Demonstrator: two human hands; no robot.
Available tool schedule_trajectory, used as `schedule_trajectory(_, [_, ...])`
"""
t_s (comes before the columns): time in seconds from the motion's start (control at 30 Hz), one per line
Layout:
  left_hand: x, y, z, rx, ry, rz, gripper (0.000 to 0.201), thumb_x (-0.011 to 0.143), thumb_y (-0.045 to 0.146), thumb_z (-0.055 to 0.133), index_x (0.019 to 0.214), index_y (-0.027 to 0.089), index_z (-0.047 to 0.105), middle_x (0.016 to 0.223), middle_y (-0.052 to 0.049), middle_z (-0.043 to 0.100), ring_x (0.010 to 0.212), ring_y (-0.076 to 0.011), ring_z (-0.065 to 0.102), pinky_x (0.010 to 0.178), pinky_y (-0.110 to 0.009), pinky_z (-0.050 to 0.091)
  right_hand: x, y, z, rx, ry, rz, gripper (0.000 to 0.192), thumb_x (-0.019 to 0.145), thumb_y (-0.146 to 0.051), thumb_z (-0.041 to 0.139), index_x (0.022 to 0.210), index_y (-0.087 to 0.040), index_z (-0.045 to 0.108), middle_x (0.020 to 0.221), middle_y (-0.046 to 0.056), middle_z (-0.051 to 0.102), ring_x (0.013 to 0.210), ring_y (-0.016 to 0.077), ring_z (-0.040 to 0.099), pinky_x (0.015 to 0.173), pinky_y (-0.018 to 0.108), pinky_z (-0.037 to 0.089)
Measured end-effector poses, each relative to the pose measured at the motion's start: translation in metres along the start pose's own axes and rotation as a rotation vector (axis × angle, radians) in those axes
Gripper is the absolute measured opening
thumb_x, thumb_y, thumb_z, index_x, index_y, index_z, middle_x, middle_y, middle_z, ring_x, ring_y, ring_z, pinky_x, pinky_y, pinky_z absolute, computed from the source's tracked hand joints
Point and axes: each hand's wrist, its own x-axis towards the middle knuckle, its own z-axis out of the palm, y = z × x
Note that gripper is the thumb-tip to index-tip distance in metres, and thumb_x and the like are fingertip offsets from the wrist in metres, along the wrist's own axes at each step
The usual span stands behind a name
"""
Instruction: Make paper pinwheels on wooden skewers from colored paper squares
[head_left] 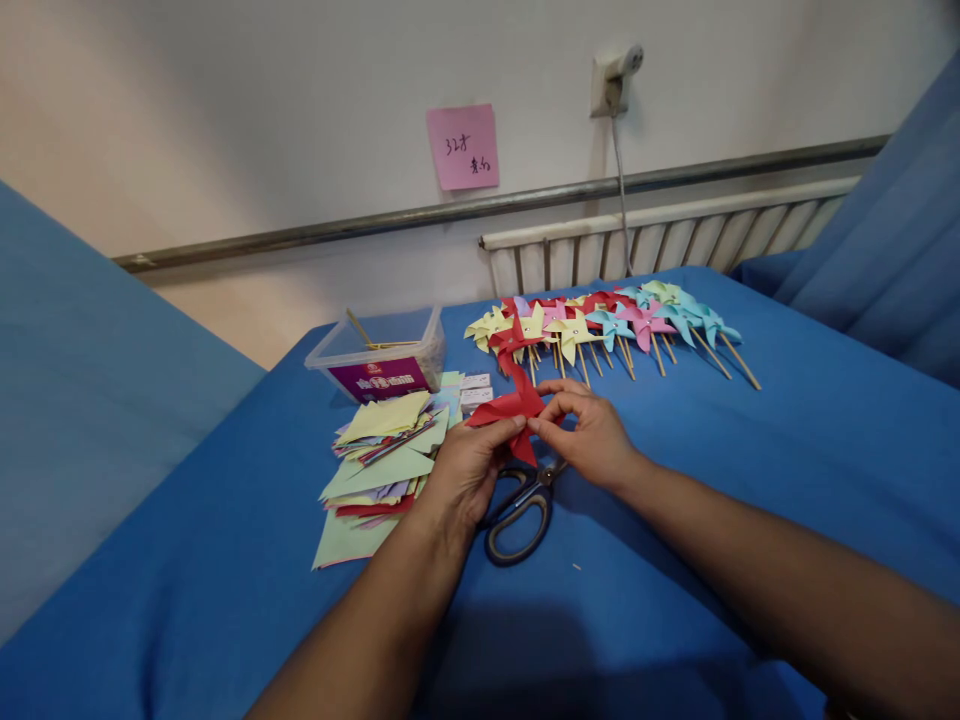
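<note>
Beyond and above our left grip and right grip rises a pale wall. Under both grips spreads the counter, covered in blue cloth. Blue curtains hang well out to the far right of our right grip, and against the wall beyond it we see a white radiator with a metal rail running just above. Past both grips, mostly toward the right one, lies a crowd of finished pinwheels in yellow, red, pink and blue, many sticks pointing back at us. Beyond our left grip, to its left, sits a clear plastic box with thin sticks in it. Just left of our left grip is an untidy stack of coloured paper. Between our grips is the red pinwheel, held above the counter; the left grip pinches it near its middle, thumb on top, and the right grip pinches there too, thumb against forefinger. Scissors lie below the grips, blades partly hidden under the right one. Just beyond our left grip stand small white boxes; nearer us than the right grip lies a tiny pale scrap.
</note>
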Motion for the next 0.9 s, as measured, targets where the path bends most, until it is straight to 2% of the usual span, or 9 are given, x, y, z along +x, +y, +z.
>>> schedule_trajectory(0.17, [-0.0011,0.0009,0.0008,0.019,-0.002,0.018,0.026,0.058,0.017,0.08,0.082,0.01,0.072,0.074,-0.007,0.072,0.064,-0.0151,0.063,0.061,-0.026,0.05,-0.0012,-0.0007,0.0011,0.04,-0.007,0.015,0.018,0.076,-0.026,0.066,0.06,-0.02,0.059,0.098,0.007,0.065,0.101,0.022,0.061,0.088,0.039,0.045])
schedule_trajectory(0.27, [-0.001,0.0022,0.0011,0.042,0.021,0.018,0.022,0.059,0.017,0.078,0.079,0.01,0.072,0.066,-0.005,0.069,0.057,-0.0139,0.061,0.056,-0.025,0.048,-0.0002,0.0003,-0.0001,0.144,-0.012,0.062,0.017,0.076,-0.03,0.066,0.065,-0.02,0.059,0.097,0.007,0.066,0.102,0.022,0.061,0.089,0.039,0.045])
schedule_trajectory(0.33, [-0.0006,0.0031,0.0012,0.053,0.033,0.027,0.019,0.059,0.017,0.076,0.076,0.011,0.071,0.062,-0.003,0.067,0.053,-0.0128,0.058,0.054,-0.025,0.047,0.0023,0.0015,-0.0017,0.257,0.006,0.14,0.017,0.075,-0.035,0.067,0.071,-0.021,0.059,0.097,0.006,0.067,0.099,0.021,0.062,0.089,0.039,0.045])
schedule_trajectory(0.43, [-0.001,0.004,0.0014,0.082,0.023,0.046,0.017,0.058,0.016,0.074,0.074,0.012,0.07,0.064,-0.003,0.068,0.054,-0.0131,0.058,0.054,-0.025,0.047,0.0069,0.0015,-0.0046,0.435,0.001,0.293,0.025,0.07,-0.039,0.072,0.08,-0.021,0.058,0.085,0.003,0.067,0.083,0.0184,0.064,0.079,0.036,0.049])
schedule_trajectory(0.53, [-0.0023,0.0039,0.0015,0.147,-0.032,0.031,0.019,0.058,0.016,0.072,0.076,0.011,0.071,0.07,-0.006,0.07,0.059,-0.0147,0.06,0.057,-0.025,0.047,0.0087,-0.0013,-0.0061,0.592,-0.128,0.403,0.032,0.066,-0.039,0.075,0.086,-0.021,0.057,0.075,-0.001,0.065,0.069,0.0159,0.064,0.07,0.032,0.051])
schedule_trajectory(0.6, [-0.0028,0.0032,0.0008,0.2,-0.076,0.019,0.02,0.057,0.014,0.071,0.077,0.012,0.072,0.072,-0.006,0.071,0.061,-0.015,0.061,0.059,-0.025,0.047,0.0078,-0.0025,-0.0057,0.669,-0.207,0.424,0.034,0.064,-0.036,0.077,0.088,-0.021,0.057,0.078,0.0,0.067,0.07,0.0157,0.065,0.069,0.032,0.052])
schedule_trajectory(0.7, [-0.0025,0.0014,-0.001,0.273,-0.11,-0.003,0.022,0.057,0.013,0.071,0.079,0.013,0.072,0.07,-0.005,0.07,0.06,-0.0151,0.061,0.06,-0.025,0.046,0.0053,-0.0006,-0.0034,0.701,-0.245,0.412,0.035,0.061,-0.031,0.079,0.085,-0.021,0.055,0.083,-0.001,0.068,0.073,0.0153,0.065,0.07,0.031,0.053])
schedule_trajectory(0.8, [-0.0016,-0.0004,-0.002,0.301,-0.113,-0.011,0.019,0.058,0.015,0.072,0.076,0.012,0.07,0.067,-0.004,0.068,0.058,-0.0144,0.06,0.057,-0.025,0.044,0.004,0.0025,-0.0006,0.682,-0.236,0.408,0.032,0.062,-0.029,0.078,0.082,-0.021,0.055,0.08,-0.002,0.067,0.071,0.014,0.065,0.067,0.03,0.053])
schedule_trajectory(0.9, [-0.0011,-0.0012,-0.0019,0.29,-0.058,-0.001,0.012,0.059,0.018,0.073,0.067,0.014,0.065,0.057,-0.001,0.062,0.048,-0.0102,0.052,0.048,-0.022,0.037,0.004,0.0026,0.0023,0.688,-0.167,0.429,0.03,0.062,-0.029,0.078,0.081,-0.021,0.055,0.077,-0.003,0.067,0.067,0.0134,0.064,0.066,0.029,0.053])
